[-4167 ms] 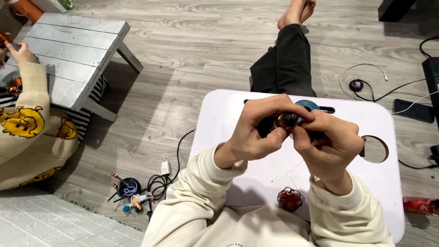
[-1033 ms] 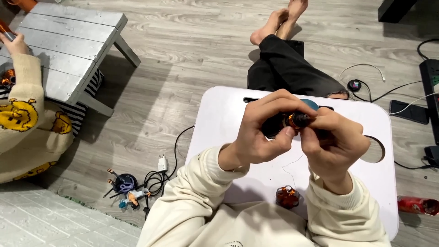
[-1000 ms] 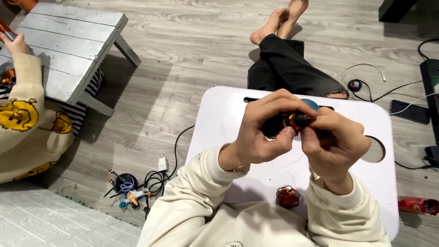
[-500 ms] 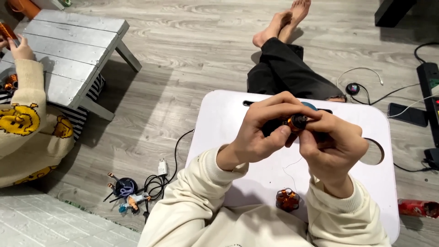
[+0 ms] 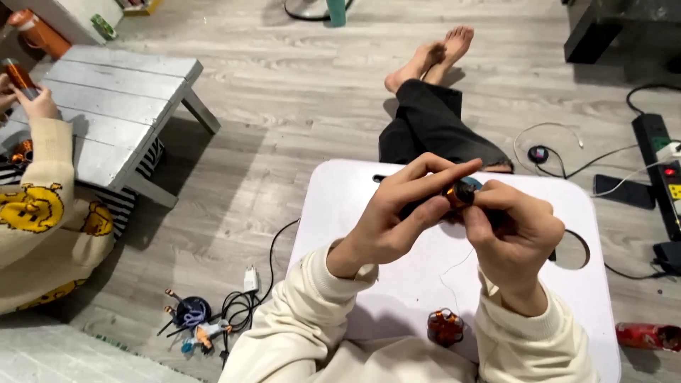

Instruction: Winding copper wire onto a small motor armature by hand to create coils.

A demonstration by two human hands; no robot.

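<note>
**Both hands pinch a small copper-wound part above the white worktop**

At centre frame, the left hand (image 5: 397, 227) and right hand (image 5: 514, 237) meet over the white worktop (image 5: 340, 213), fingers clenched around a small round copper-wound part (image 5: 461, 191). Compared with half a second ago the grip looks unchanged; the view has mainly tilted, showing more floor and feet. A thin wire (image 5: 454, 273) trails down. A second copper coil piece (image 5: 445, 328) lies on the worktop, lower centre. At far left, another person's hand (image 5: 39, 106) holds something.
</note>
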